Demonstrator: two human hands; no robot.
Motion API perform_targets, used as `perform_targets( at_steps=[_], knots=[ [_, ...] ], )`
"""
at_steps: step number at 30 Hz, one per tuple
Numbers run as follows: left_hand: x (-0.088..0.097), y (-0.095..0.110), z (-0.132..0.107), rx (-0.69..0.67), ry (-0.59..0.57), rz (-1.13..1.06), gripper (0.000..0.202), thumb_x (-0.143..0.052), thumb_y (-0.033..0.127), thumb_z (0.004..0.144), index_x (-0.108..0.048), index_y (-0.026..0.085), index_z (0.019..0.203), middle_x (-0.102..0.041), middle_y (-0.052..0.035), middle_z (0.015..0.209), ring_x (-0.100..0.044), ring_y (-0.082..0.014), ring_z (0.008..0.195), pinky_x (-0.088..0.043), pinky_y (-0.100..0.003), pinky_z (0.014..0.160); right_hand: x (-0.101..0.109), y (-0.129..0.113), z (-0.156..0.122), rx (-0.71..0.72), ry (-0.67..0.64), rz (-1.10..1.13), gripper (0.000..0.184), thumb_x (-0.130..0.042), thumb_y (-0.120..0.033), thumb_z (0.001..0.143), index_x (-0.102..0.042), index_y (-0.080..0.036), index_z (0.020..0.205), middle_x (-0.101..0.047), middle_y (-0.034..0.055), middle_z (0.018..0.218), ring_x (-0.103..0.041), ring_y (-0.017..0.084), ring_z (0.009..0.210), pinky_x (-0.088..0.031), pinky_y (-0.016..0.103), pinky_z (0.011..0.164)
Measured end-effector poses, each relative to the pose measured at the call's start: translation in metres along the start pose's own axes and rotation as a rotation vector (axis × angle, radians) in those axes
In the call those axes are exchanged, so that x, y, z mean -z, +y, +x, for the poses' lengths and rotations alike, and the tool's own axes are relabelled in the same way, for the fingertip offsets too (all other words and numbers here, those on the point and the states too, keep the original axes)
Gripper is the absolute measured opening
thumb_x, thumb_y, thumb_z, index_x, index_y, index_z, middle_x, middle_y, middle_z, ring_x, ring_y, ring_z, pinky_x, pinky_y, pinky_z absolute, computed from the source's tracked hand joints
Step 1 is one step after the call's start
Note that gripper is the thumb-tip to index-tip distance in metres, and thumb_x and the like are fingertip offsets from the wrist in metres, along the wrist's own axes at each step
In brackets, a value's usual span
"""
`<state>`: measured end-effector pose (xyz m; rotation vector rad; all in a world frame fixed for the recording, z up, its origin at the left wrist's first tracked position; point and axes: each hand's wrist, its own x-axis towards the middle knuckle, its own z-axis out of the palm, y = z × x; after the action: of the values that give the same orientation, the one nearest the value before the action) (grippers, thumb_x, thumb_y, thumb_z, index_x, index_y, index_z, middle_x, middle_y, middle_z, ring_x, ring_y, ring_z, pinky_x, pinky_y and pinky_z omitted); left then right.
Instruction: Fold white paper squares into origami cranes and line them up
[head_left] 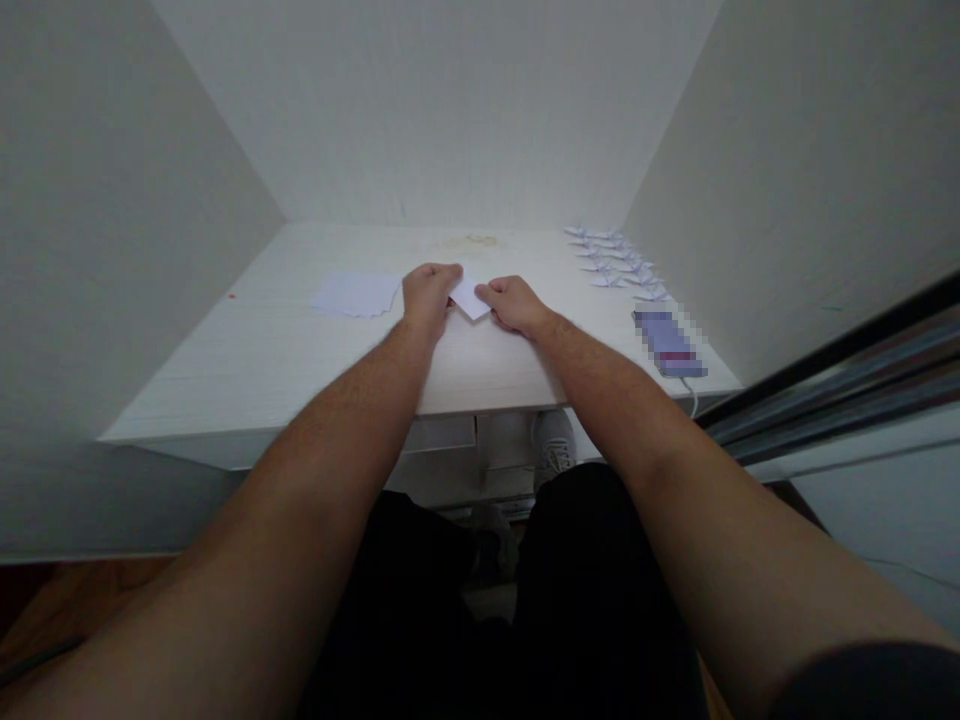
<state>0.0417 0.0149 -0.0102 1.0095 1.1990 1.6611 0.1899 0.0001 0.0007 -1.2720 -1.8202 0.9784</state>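
Observation:
A small folded piece of white paper lies on the white table, between my two hands. My left hand has its fingers curled and presses down on the paper's left edge. My right hand is closed in a pinch on the paper's right edge. Both forearms reach forward over the table's near edge.
A loose stack of white paper sheets lies left of my hands. Several folded paper cranes sit in rows at the back right. A phone with a cable lies near the right front corner. White walls close in on three sides.

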Motion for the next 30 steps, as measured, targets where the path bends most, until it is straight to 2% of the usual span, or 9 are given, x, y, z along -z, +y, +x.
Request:
perform_targets(
  at_steps=[3,5,8,11,13,17,20,24,30],
  knots=[
    [0.010,0.009,0.004,0.155,-0.155,0.046,0.015,-0.068,0.007,0.067,-0.056,0.014,0.070,-0.058,-0.0029,0.068,-0.059,-0.0121,0.060,-0.047,-0.023,0.056,0.001,0.000,0.000,-0.001,-0.023,0.003,0.038,-0.057,-0.033,0.092,-0.048,-0.017,0.059,-0.043,-0.0033,0.049,-0.036,0.007,0.048,-0.026,0.021,0.047],
    [0.016,0.015,0.008,0.259,-0.289,0.106,0.015,-0.069,0.005,0.067,-0.057,0.014,0.070,-0.058,-0.0045,0.066,-0.058,-0.0131,0.057,-0.043,-0.023,0.051,0.002,0.000,0.001,-0.004,-0.040,0.004,0.037,-0.057,-0.032,0.092,-0.048,-0.017,0.059,-0.043,-0.0034,0.048,-0.036,0.007,0.046,-0.026,0.020,0.045],
    [0.020,0.020,0.012,0.287,-0.369,0.167,0.018,-0.071,0.001,0.065,-0.059,0.014,0.070,-0.060,-0.0063,0.067,-0.058,-0.0138,0.055,-0.041,-0.023,0.048,0.001,-0.001,0.003,-0.025,-0.093,0.020,0.034,-0.058,-0.030,0.091,-0.048,-0.018,0.061,-0.044,-0.0037,0.045,-0.035,0.007,0.042,-0.024,0.020,0.041],
    [0.014,0.019,0.013,0.269,-0.375,0.222,0.022,-0.073,-0.001,0.061,-0.058,0.015,0.068,-0.059,-0.0049,0.062,-0.057,-0.0136,0.053,-0.041,-0.023,0.046,0.002,-0.002,0.005,-0.088,-0.136,0.078,0.031,-0.058,-0.030,0.091,-0.048,-0.018,0.064,-0.042,-0.0052,0.041,-0.034,0.006,0.036,-0.020,0.019,0.036],
    [0.009,0.017,0.012,0.239,-0.335,0.246,0.024,-0.074,0.000,0.059,-0.057,0.016,0.067,-0.056,-0.0028,0.058,-0.056,-0.0129,0.050,-0.040,-0.022,0.044,0.002,-0.002,0.005,-0.108,-0.139,0.124,0.030,-0.059,-0.029,0.090,-0.048,-0.019,0.064,-0.041,-0.0059,0.040,-0.034,0.006,0.034,-0.020,0.018,0.034],
    [0.005,0.014,0.011,0.161,-0.269,0.245,0.022,-0.069,0.005,0.065,-0.050,0.017,0.061,-0.049,0.0010,0.051,-0.053,-0.0120,0.046,-0.041,-0.022,0.043,0.003,-0.001,0.004,-0.080,-0.131,0.166,0.026,-0.059,-0.022,0.087,-0.049,-0.019,0.064,-0.043,-0.0054,0.040,-0.035,0.006,0.032,-0.023,0.018,0.033],
    [0.008,0.012,0.010,0.163,-0.309,0.248,0.022,-0.068,0.006,0.065,-0.051,0.016,0.059,-0.050,0.0001,0.051,-0.054,-0.0127,0.047,-0.043,-0.023,0.045,0.002,-0.001,0.005,-0.085,-0.130,0.158,0.021,-0.058,-0.016,0.084,-0.051,-0.017,0.064,-0.046,-0.0036,0.042,-0.039,0.008,0.033,-0.027,0.019,0.033],
    [0.014,0.010,0.010,0.171,-0.403,0.227,0.015,-0.071,0.006,0.063,-0.059,0.014,0.064,-0.059,-0.0052,0.058,-0.057,-0.0140,0.051,-0.047,-0.026,0.051,0.000,-0.002,0.009,-0.109,-0.154,0.142,0.021,-0.058,-0.014,0.082,-0.052,-0.016,0.061,-0.049,-0.0026,0.043,-0.044,0.008,0.036,-0.034,0.019,0.035],
    [0.014,0.007,0.010,0.152,-0.443,0.338,0.011,-0.073,0.010,0.059,-0.065,0.014,0.066,-0.061,-0.0044,0.060,-0.054,-0.0124,0.051,-0.045,-0.026,0.053,-0.002,-0.001,0.012,-0.076,-0.079,0.101,0.024,-0.058,-0.011,0.082,-0.052,-0.016,0.059,-0.047,-0.0045,0.043,-0.040,0.006,0.038,-0.029,0.016,0.034]
  ],
)
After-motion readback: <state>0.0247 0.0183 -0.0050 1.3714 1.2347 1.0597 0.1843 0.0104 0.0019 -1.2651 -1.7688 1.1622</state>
